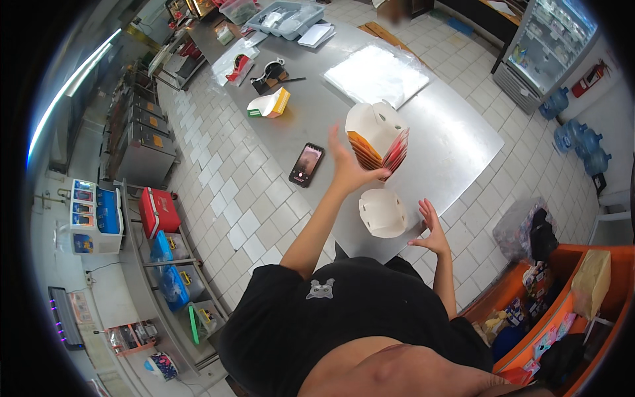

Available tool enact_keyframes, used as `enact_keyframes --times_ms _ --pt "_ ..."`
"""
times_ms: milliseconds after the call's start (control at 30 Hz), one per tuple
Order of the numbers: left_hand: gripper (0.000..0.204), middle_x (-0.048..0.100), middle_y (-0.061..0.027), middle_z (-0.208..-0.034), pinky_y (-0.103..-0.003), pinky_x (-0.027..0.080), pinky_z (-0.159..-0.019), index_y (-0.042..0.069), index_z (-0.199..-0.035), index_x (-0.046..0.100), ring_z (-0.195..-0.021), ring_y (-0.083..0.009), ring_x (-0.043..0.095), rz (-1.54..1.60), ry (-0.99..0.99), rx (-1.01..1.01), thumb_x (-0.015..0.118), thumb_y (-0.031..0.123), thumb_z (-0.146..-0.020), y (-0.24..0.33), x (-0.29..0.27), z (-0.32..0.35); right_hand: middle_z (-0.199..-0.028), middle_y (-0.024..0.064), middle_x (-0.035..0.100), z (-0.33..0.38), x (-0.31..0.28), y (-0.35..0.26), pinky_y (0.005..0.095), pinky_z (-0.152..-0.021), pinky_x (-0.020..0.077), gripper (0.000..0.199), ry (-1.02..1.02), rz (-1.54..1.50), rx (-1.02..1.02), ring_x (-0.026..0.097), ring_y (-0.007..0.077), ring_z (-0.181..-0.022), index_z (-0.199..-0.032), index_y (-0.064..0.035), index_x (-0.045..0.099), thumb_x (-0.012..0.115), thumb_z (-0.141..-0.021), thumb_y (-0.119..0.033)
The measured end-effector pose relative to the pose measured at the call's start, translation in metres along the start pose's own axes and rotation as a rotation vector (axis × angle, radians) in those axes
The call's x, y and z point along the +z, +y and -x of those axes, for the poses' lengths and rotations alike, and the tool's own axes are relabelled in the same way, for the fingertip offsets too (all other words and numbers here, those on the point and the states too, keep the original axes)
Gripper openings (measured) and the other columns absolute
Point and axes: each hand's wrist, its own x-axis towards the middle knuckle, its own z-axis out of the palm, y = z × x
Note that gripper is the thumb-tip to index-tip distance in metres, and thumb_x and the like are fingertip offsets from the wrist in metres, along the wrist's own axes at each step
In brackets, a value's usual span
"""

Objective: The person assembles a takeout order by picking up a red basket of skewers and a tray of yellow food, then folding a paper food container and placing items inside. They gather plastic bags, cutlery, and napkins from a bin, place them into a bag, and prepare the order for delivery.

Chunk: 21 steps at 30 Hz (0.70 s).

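My left hand (348,167) reaches out over the steel table (456,145) and grips the lower edge of a stack of flat white-and-red paper food boxes (378,137), held up off the surface. My right hand (433,230) hovers open, fingers spread, near the table's front edge. Just left of it a folded white paper box (382,213) rests closed on the table, not touched by either hand.
A black phone (306,165) lies left of my left hand. Further back are another open white-and-orange box (270,104), a tape dispenser (269,73), a white sheet pile (377,75) and grey bins (286,18). An orange crate (562,311) stands at right, shelves at left.
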Motion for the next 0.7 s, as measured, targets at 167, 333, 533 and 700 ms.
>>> enact_keyframes --times_ms 167,333,533,700 --pt "0.107 0.021 -0.0241 -0.142 -0.046 0.020 -0.108 -0.002 -0.141 0.007 -0.135 -0.0355 0.021 0.369 0.001 -0.409 0.074 0.041 -0.069 -0.056 -0.023 0.127 -0.151 0.0108 0.022 -0.027 -0.019 0.006 0.0492 -0.109 0.0208 0.131 -0.132 -0.223 0.049 0.024 0.0320 -0.138 -0.147 -0.0166 0.012 0.091 -0.043 -0.017" --pt "0.102 0.029 -0.0231 -0.140 -0.043 0.023 -0.109 -0.002 -0.141 0.013 -0.134 -0.0349 0.026 0.181 -0.363 -0.724 0.078 0.024 -0.067 -0.073 0.006 0.235 -0.145 0.0105 0.033 -0.065 -0.017 0.010 0.0390 -0.106 0.0315 0.120 -0.304 0.041 -0.128 0.036 0.0291 -0.130 -0.145 -0.0160 0.021 0.089 -0.047 -0.017" --pt "0.099 0.020 -0.0228 -0.145 -0.044 0.022 -0.111 0.002 -0.143 0.006 -0.137 -0.0320 0.022 0.715 0.017 -0.674 0.068 -0.005 -0.066 -0.071 0.043 0.225 -0.117 0.0112 0.053 -0.045 0.011 -0.002 0.0368 -0.093 0.0425 0.088 -0.329 0.365 0.130 0.052 0.0274 -0.108 -0.126 -0.0122 0.050 0.088 -0.047 -0.020" --pt "0.120 0.012 -0.0246 -0.148 -0.044 0.017 -0.113 0.000 -0.144 -0.002 -0.139 -0.0346 0.015 0.600 -0.410 -0.360 0.081 0.023 -0.060 -0.084 0.013 0.205 -0.129 0.0162 0.044 -0.030 0.030 -0.001 0.0374 -0.099 0.0378 0.105 -0.035 0.393 -0.219 0.044 0.0333 -0.119 -0.133 -0.0079 0.039 0.089 -0.042 -0.019"
